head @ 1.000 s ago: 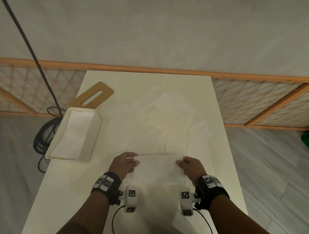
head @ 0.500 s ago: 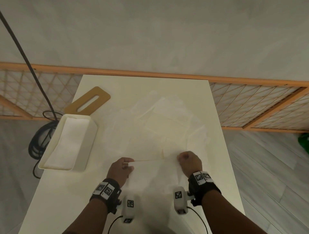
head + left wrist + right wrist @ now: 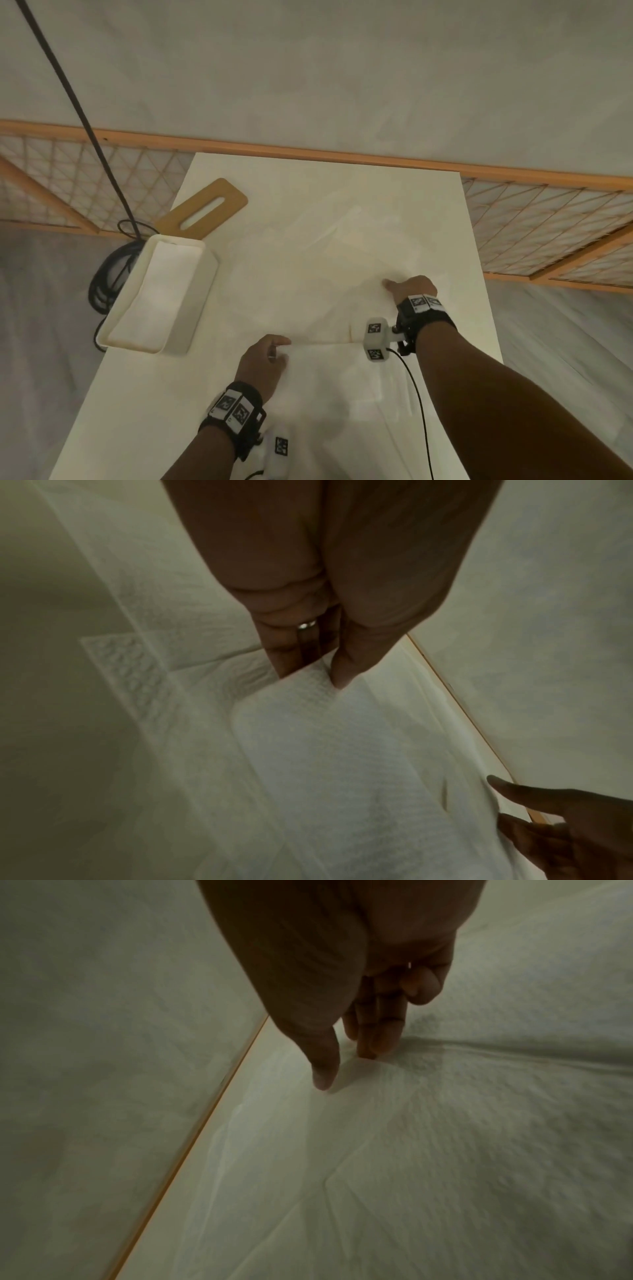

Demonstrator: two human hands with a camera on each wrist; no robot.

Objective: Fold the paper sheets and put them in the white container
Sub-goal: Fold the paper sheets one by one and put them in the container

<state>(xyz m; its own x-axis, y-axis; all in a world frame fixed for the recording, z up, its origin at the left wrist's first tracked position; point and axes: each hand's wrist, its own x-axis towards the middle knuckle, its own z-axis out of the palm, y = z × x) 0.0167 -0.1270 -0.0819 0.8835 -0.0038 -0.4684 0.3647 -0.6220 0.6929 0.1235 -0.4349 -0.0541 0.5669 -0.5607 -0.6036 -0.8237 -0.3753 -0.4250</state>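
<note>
head view: white container point(image 3: 178, 270), seemingly paper-filled

Dim, warm and yellowish throughout. Soft shadows under the left hand point(image 3: 263, 363) and right hand point(image 3: 412, 291). Strong wide-angle bending at the edges. Grainy, blurred, dark in both wrist views; paper point(image 3: 342, 750) texture smeared.

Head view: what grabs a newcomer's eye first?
Probably the two hands at the near end of the white table: the left hand pinches the edge of a paper sheet, while the right hand reaches further out onto the loose sheets spread mid-table. Next, the white container at the table's left edge, with paper already inside, and the tan slotted board lying behind it.
</note>
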